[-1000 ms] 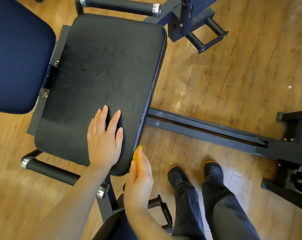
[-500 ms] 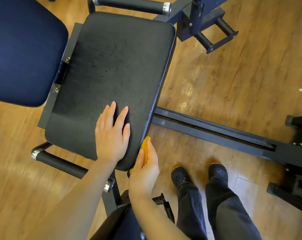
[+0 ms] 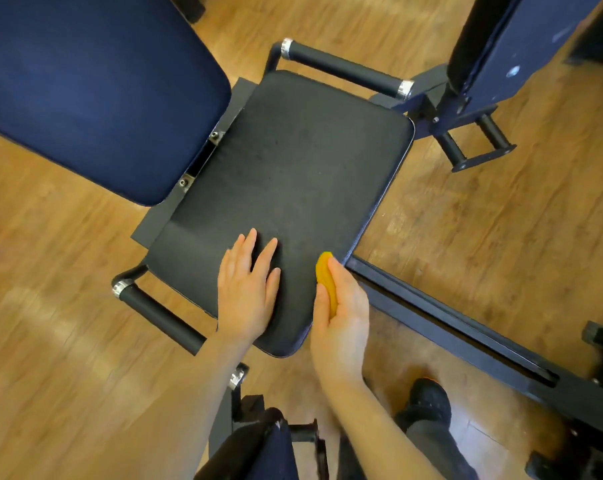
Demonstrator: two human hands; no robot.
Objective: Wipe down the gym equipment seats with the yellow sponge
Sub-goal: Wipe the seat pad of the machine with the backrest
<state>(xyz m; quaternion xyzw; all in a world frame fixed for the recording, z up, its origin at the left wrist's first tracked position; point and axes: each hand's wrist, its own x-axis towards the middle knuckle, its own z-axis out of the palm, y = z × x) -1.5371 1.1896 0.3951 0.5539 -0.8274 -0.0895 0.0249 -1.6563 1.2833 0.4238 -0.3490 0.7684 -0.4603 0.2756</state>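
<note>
A black padded seat (image 3: 293,174) of a gym machine fills the middle of the view. My left hand (image 3: 246,292) rests flat on its near part with the fingers straight. My right hand (image 3: 341,317) grips the yellow sponge (image 3: 326,280) against the seat's near right edge. Only the sponge's upper part shows above my fingers.
A dark blue backrest pad (image 3: 95,88) stands at the upper left. Black grip handles flank the seat, one at the far side (image 3: 345,69) and one at the near left (image 3: 158,313). A steel rail (image 3: 449,323) runs right across the wooden floor. My shoe (image 3: 428,393) stands below.
The camera has shifted, so the seat sits more to the right and lower in view. My right hand has slid the sponge up along the seat's right edge. My left hand stays flat.
</note>
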